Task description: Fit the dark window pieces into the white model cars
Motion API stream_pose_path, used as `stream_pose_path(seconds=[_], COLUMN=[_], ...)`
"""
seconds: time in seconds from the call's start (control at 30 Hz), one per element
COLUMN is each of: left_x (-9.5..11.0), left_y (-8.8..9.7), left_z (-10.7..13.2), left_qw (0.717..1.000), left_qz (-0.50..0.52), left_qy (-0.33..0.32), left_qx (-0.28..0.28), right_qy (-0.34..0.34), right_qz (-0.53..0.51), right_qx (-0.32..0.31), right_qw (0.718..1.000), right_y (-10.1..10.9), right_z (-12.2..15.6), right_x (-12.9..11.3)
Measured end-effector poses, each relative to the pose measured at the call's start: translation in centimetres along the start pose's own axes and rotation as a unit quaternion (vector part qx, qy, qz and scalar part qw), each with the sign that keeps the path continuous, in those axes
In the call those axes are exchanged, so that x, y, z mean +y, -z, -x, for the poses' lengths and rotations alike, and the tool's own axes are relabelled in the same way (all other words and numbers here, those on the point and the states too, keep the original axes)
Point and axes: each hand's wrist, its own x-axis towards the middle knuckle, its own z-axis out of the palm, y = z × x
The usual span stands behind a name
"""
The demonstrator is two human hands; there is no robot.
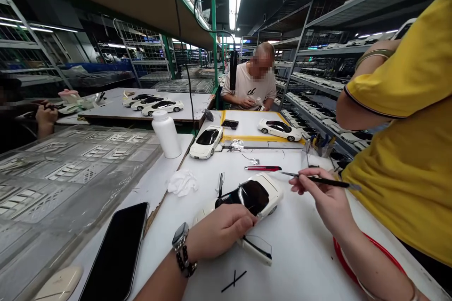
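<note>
A white model car (270, 188) with a black roof and both doors swung out stands on the white worktop in front of me. My left hand (222, 228) is closed over its near side, thumb and fingers pressed together by the near door (257, 249); the fingertips are partly hidden. On the far side, the other door (221, 186) sticks up. In my right hand (326, 197) is a pair of slim black tweezers (321, 179), gripped like a pen. Their fine tip points left, in the air beyond the car's right end, apart from it.
Beyond the car lie a red cutter knife (263, 168), crumpled tissue (182, 182), a white bottle (165, 134) and another model car (206, 142). A phone (115, 249) rests at left beside plastic trays (81, 160). A person in yellow (406, 150) stands close right; another sits opposite (250, 82).
</note>
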Motion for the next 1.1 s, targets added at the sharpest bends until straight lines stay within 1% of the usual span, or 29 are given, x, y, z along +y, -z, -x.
stream_pose_path(seconds=[0.03,0.1,0.17,0.2,0.27,0.37,0.43,0.5,0.57,0.63,0.67,0.73,0.77,0.8,0.83,0.9,0.93,1.0,1.1], left_x=[0.0,0.1,0.1,0.1,0.3,0.4,0.5,0.4,0.4,0.3,0.3,0.3,0.3,0.3,0.3,0.3,0.3,0.3,0.4], left_y=[0.0,-0.1,-0.2,-0.2,-0.1,0.0,0.2,0.3,0.6,0.8,0.9,1.2,1.3,1.4,1.4,1.4,1.4,1.3,1.2], left_z=[0.0,-0.1,-0.1,-0.1,-0.1,0.2,0.3,0.4,0.4,0.5,0.5,0.5,0.6,0.6,0.6,0.7,0.7,0.7,0.8], left_qw=[1.0,1.0,1.0,1.0,0.999,0.999,0.999,0.999,0.999,0.998,0.998,0.998,0.998,0.998,0.998,0.997,0.997,0.996,0.997], left_qz=[-0.001,0.003,0.014,0.018,0.022,0.025,0.03,0.036,0.04,0.046,0.047,0.049,0.049,0.049,0.05,0.06,0.066,0.073,0.066], left_qy=[-0.001,-0.001,0.001,0.002,0.005,0.014,0.016,0.011,0.007,0.006,0.005,0.009,0.011,0.013,0.014,0.017,0.022,0.03,0.032], left_qx=[0.005,0.018,0.024,0.024,0.023,0.025,0.016,0.0,-0.017,-0.031,-0.038,-0.046,-0.047,-0.046,-0.044,-0.04,-0.038,-0.034,-0.031], right_qy=[-0.002,-0.011,-0.034,-0.048,-0.071,-0.095,-0.104,-0.073,-0.01,0.032,0.032,-0.011,-0.044,-0.08,-0.118,-0.177,-0.197,-0.222,-0.233], right_qz=[0.023,0.109,0.2,0.227,0.239,0.218,0.212,0.235,0.257,0.239,0.205,0.108,0.054,0.002,-0.04,-0.098,-0.118,-0.147,-0.184], right_qx=[-0.01,-0.046,-0.11,-0.142,-0.181,-0.194,-0.196,-0.162,-0.095,-0.023,0.014,0.073,0.085,0.08,0.058,0.018,0.013,0.027,0.056], right_qw=[1.0,0.993,0.973,0.962,0.951,0.952,0.952,0.956,0.962,0.97,0.978,0.991,0.994,0.994,0.991,0.979,0.973,0.963,0.953], right_y=[-0.1,-0.5,-1.0,-1.3,-1.7,-1.8,-1.3,-0.5,0.5,1.3,1.5,1.3,1.0,0.4,-0.2,-1.7,-2.4,-3.6,-4.9], right_z=[0.0,0.2,0.4,0.6,1.3,2.3,2.8,3.3,4.1,5.0,5.6,6.8,7.4,7.9,8.3,9.0,9.2,9.5,9.6], right_x=[0.4,1.1,1.5,1.6,1.7,1.8,2.0,2.0,1.5,0.8,0.4,-0.1,-0.2,-0.2,-0.1,0.3,0.4,0.6,0.5])
